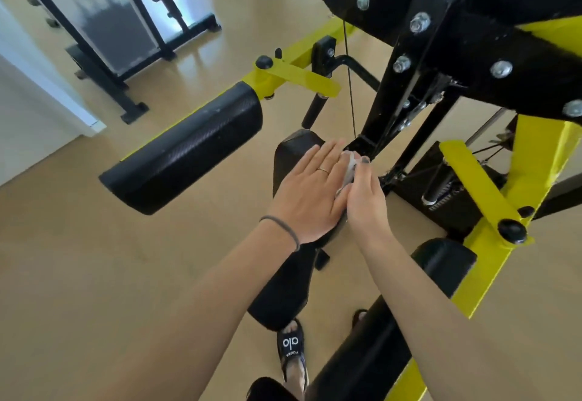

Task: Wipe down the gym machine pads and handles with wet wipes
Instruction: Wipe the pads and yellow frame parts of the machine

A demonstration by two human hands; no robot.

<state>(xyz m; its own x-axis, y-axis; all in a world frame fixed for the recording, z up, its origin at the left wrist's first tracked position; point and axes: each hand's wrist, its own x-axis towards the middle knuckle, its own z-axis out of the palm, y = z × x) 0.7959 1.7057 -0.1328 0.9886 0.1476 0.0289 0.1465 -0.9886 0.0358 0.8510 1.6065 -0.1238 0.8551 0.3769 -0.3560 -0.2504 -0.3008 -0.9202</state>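
The left hand lies flat, fingers straight, on the black seat pad of the yellow-framed machine. Just beside it, at the pad's far edge, the right hand pinches a white wet wipe against the pad.

I can read one brand mark: the lowercase white letters "alo" across the wide top strap of a black rubber slide sandal on a foot on the pale wooden floor. Just beneath those letters, on the same strap, sits a smaller line of white print, too small and blurred for me to make out. I find no other readable text, numbers or labels in view.
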